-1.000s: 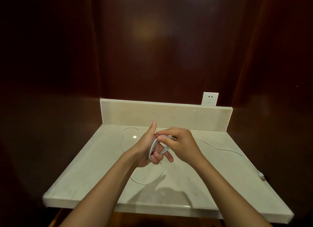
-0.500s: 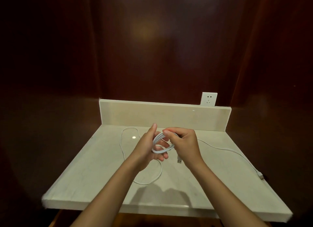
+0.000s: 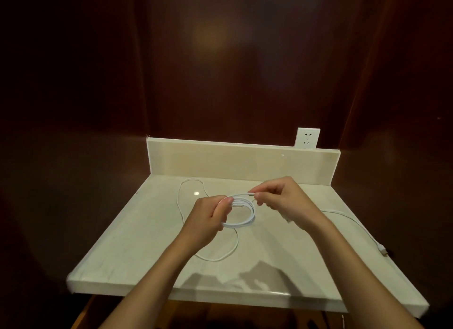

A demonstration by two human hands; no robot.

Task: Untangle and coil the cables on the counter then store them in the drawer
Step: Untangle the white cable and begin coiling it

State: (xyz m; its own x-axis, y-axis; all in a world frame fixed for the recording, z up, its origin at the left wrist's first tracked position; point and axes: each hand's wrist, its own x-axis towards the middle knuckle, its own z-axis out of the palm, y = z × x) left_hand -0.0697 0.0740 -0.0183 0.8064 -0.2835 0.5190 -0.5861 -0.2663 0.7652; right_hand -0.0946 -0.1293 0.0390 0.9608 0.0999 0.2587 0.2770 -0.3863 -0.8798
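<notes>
Cable coil gripped by left hand; right hand pinches its end.

Dim, warm overhead light — glare spot on the counter, dark blurred edges.

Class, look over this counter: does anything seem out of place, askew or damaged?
Nothing looks damaged or spilled. One thing is untidy: a loose white cable trails to the counter's right edge, its plug at the lip. The left hand holds the coil; the right hand pinches its end.
</notes>
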